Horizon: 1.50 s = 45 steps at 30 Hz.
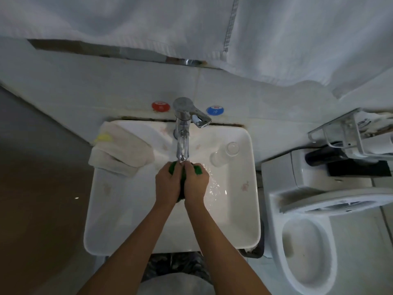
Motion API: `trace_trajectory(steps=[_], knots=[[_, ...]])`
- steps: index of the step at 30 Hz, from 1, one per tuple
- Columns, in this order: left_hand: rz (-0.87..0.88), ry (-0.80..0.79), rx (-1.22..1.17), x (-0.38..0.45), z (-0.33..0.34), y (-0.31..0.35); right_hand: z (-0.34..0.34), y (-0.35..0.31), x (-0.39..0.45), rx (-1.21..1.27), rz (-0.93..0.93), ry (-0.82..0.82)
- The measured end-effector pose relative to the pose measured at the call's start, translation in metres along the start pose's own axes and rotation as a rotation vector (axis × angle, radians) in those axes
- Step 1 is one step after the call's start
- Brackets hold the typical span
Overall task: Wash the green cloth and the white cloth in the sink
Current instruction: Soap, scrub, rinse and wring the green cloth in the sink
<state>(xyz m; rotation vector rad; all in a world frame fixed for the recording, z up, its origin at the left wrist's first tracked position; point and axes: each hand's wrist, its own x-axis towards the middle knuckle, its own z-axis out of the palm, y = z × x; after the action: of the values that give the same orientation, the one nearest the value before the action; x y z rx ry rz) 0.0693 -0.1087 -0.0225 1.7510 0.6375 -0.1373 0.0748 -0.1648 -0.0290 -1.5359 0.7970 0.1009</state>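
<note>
White-tiled bathroom: both hands, left hand and right hand, are clenching the green cloth under the faucet for rinsing over the sink, white cloth waiting at ten o'clock on its rim.

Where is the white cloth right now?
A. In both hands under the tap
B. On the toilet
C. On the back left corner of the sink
C: the white cloth lies on the sink's back left corner, while both hands hold the green cloth.
</note>
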Motion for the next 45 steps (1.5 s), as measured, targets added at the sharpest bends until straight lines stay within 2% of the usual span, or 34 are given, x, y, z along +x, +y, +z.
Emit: trace_trajectory(steps=[5,8,12,17,22,25,29,31,34,38,40,43,45], knots=[[0.030,-0.021,-0.110,0.009,-0.001,0.008,-0.007,-0.015,-0.002,0.172,0.217,-0.253],[0.027,-0.014,-0.228,0.012,-0.005,0.008,-0.016,-0.022,-0.003,0.087,0.317,-0.389],[0.158,-0.094,-0.187,0.006,-0.010,0.004,-0.029,-0.021,0.002,-0.030,0.361,-0.508],[0.189,-0.189,-0.151,-0.003,-0.005,-0.007,-0.026,-0.016,0.006,0.019,0.250,-0.378],[0.091,-0.232,-0.167,-0.003,-0.008,-0.007,-0.020,-0.013,0.006,0.196,0.145,-0.257],[-0.030,-0.234,-0.021,0.000,-0.009,-0.005,-0.020,-0.009,0.008,0.223,0.041,-0.256],[-0.132,-0.274,0.148,0.008,-0.017,0.001,-0.022,0.000,0.010,0.171,-0.022,-0.337],[-0.132,-0.285,0.119,0.011,-0.020,0.001,-0.023,0.004,0.011,0.182,0.033,-0.409],[-0.037,-0.192,0.080,0.011,-0.022,0.004,-0.024,0.005,0.016,0.125,0.057,-0.525],[-0.033,-0.144,-0.120,0.006,-0.026,0.008,-0.027,0.003,0.015,0.083,0.093,-0.660],[-0.053,-0.156,-0.183,0.000,-0.026,0.010,-0.026,0.001,0.011,0.073,0.080,-0.616],[-0.104,-0.165,-0.330,-0.007,-0.017,0.010,-0.021,-0.001,0.009,0.080,0.015,-0.460],[-0.077,-0.096,-0.294,-0.007,-0.008,0.010,-0.018,-0.003,0.010,0.077,-0.020,-0.337]])
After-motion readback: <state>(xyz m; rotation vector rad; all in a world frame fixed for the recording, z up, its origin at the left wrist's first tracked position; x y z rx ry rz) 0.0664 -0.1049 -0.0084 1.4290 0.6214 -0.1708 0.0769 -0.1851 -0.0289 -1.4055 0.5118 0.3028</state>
